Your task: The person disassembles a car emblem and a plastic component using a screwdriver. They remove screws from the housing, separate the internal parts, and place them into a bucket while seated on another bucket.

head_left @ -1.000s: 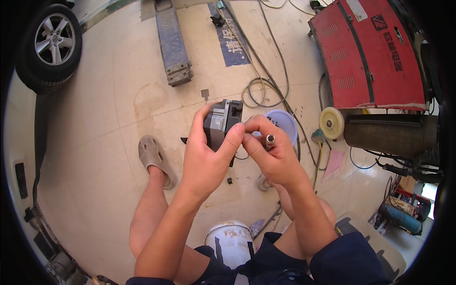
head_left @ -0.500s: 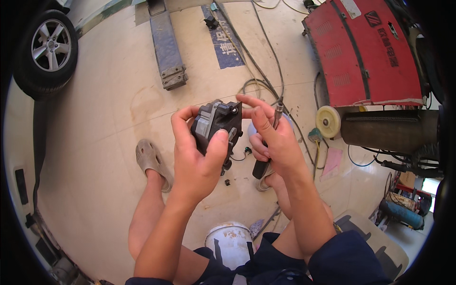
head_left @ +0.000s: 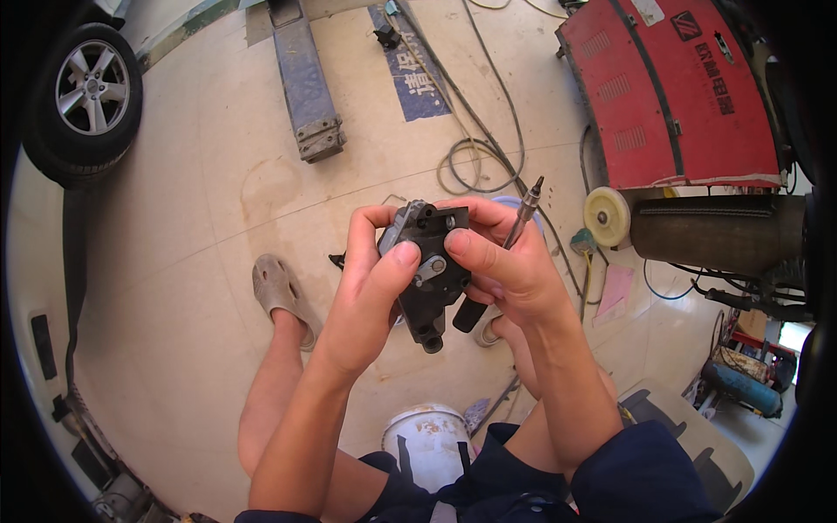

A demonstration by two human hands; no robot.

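A black plastic mechanical part (head_left: pixel 443 292) with a grey metal side and a small metal lever is held up in front of me. My left hand (head_left: pixel 364 288) is closed round its left side, the thumb pressing on its face. My right hand (head_left: pixel 523 275) grips a screwdriver (head_left: pixel 528 207) with a black handle, its metal shaft and tip pointing up and away. That hand's thumb also rests on the part's right edge, so both hands steady it. The fingers behind the part are mostly hidden.
A white bucket (head_left: pixel 429 440) stands between my legs. Hoses (head_left: pixel 475 166) lie coiled on the floor ahead, beside a blue metal lift arm (head_left: pixel 307 83). At the right are a red machine cabinet (head_left: pixel 667 105) and a cream wheel (head_left: pixel 605 217); a car wheel (head_left: pixel 92 87) is at far left.
The part has turned so its black face with the lever shows toward me. My right hand has moved in, its thumb now on the part, the screwdriver still in its grip.
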